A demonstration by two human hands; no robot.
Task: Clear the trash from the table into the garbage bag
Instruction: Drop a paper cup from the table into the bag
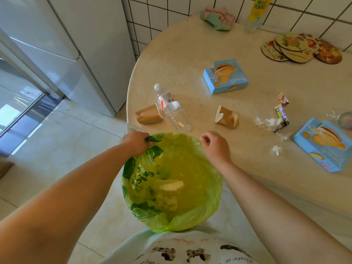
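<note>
Your left hand [136, 142] gripped the rim of the green garbage bag [171, 183], held open below the table [247, 178] edge; your right hand [214, 144] was loosely curled, holding nothing. The empty water bottle [172, 108] nearby looked light and slippery, so take its middle.

Thin translucent green plastic garbage bag [190, 180], clear glossy plastic bottle [172, 107], matt brown paper cups [147, 114], speckled smooth table [190, 54].

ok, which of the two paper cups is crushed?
The paper cup in front of the right hand: its rim is dented and folded. The other cup, lying against the plastic bottle, keeps its shape.
</note>
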